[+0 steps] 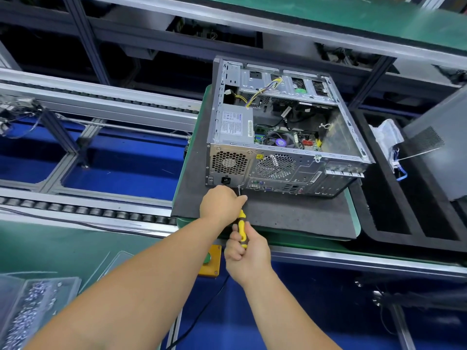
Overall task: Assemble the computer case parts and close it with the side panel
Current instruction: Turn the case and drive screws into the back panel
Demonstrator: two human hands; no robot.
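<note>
An open metal computer case (285, 157) lies on its side on a dark foam mat (290, 215), its inside facing up. Its power supply (236, 123), motherboard and cables show. My right hand (246, 251) grips the yellow and black handle of a screwdriver (241, 227). The shaft runs up to the lower edge of the rear panel beside the power socket. My left hand (221, 202) is curled around the shaft near the tip, right at the case. A grey side panel (439, 147) leans at the right edge.
A roller conveyor (83, 210) runs along the left. A clear tray of several small screws (32, 309) sits at lower left. A yellow button box (211, 261) is under my arms. A black foam tray (404, 210) with a plastic bag and blue cable lies to the right.
</note>
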